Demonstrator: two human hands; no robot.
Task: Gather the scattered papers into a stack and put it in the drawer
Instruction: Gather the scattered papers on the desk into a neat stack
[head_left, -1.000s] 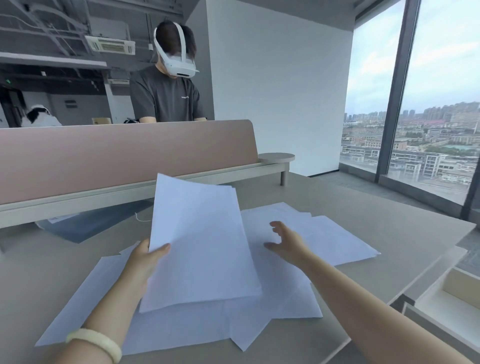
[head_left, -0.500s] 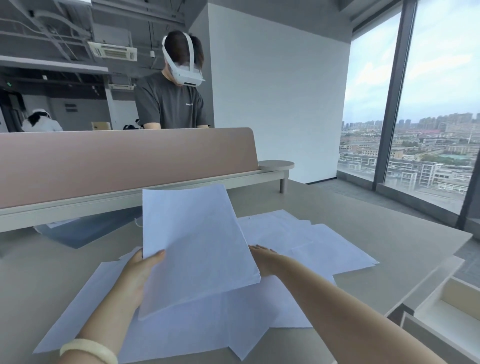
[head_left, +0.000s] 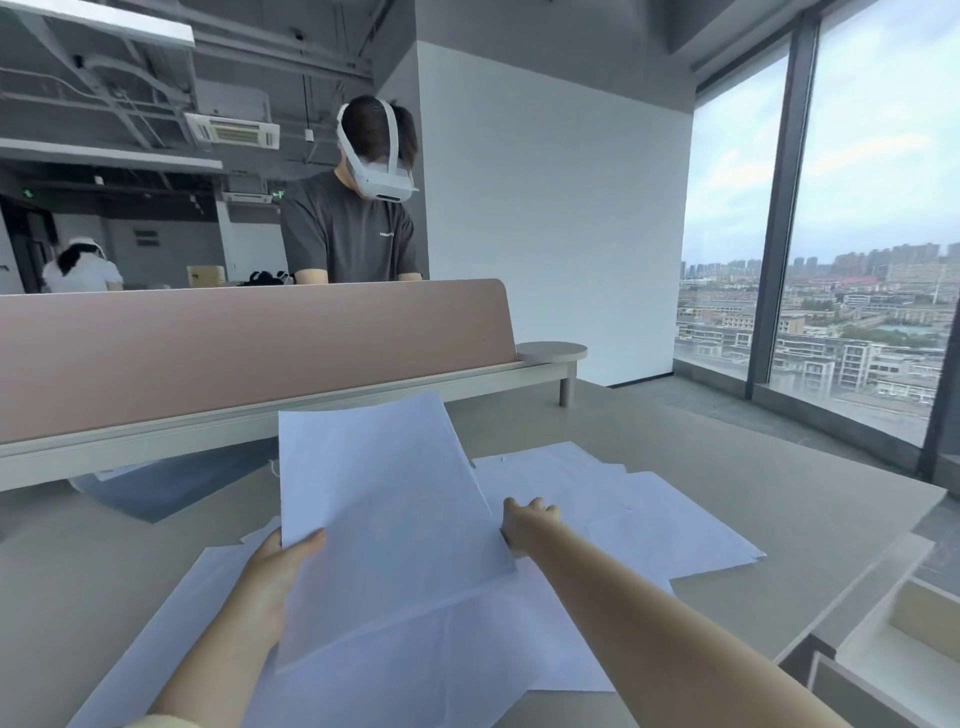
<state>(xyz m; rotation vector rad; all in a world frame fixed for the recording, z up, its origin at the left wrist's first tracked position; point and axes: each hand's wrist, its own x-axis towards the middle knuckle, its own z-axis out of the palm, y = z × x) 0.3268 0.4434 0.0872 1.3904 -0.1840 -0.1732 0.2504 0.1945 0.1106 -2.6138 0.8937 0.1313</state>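
Sheet: lifted off the pile and tilted. Its top edge reaches towards the foot of the divider, on your side of it.

Left hand: grips the sheet at its left edge, with the thumb on the face and the fingers hidden beneath.

Right hand: at the sheet's right edge, knuckles up, fingers bent down over the papers. The sheet hides part of the hand, so you cannot tell whether it holds anything.

Papers: white and loose, overlapping at odd angles. They lie flat on the desk on your side of the divider, fanning from under the sheet out past the divider's right end.

Drawer: pulled open, with a pale inside. It sits well to the right of the divider's end, below the desk edge and apart from the papers.

A round shelf sits at the divider's right end.

A person in a dark shirt and white headset stands behind the divider. A window stands far right of it, showing a city view.
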